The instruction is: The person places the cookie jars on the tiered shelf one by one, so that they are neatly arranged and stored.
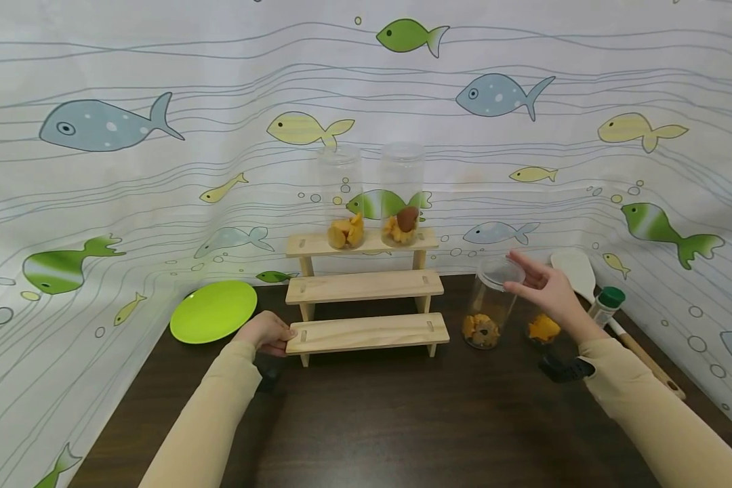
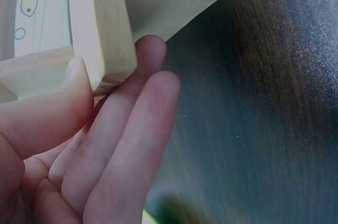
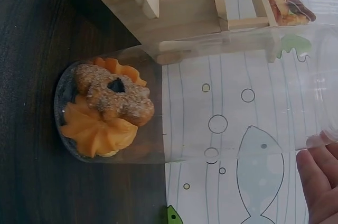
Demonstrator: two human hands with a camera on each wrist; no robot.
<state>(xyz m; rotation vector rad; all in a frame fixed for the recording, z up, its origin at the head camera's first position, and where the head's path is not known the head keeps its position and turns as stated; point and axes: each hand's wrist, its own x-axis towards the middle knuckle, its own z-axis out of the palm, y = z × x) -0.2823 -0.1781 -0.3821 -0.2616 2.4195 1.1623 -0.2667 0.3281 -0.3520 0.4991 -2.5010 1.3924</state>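
Note:
My left hand (image 1: 270,333) pinches the left end of the wooden stand's lowest step (image 1: 366,333), thumb on top and fingers beneath; the left wrist view shows the hand (image 2: 105,145) at the board's corner (image 2: 108,28). To the right of the stand, a clear jar (image 1: 491,298) stands on the dark table with cookies (image 1: 482,331) in its bottom. Beside its top is my right hand (image 1: 545,291), thumb and fingers spread; in the right wrist view a fingertip (image 3: 317,139) meets the upper edge of the jar (image 3: 222,102). Two more clear jars (image 1: 345,196) (image 1: 402,190) with cookies stand on the top step.
A green plate (image 1: 213,312) lies left of the stand. On the right are an orange cookie piece (image 1: 543,329), a green-capped bottle (image 1: 608,303) and a white utensil (image 1: 573,270) with a wooden handle (image 1: 646,359). Fish-patterned cloth (image 1: 366,81) surrounds the table's back and sides.

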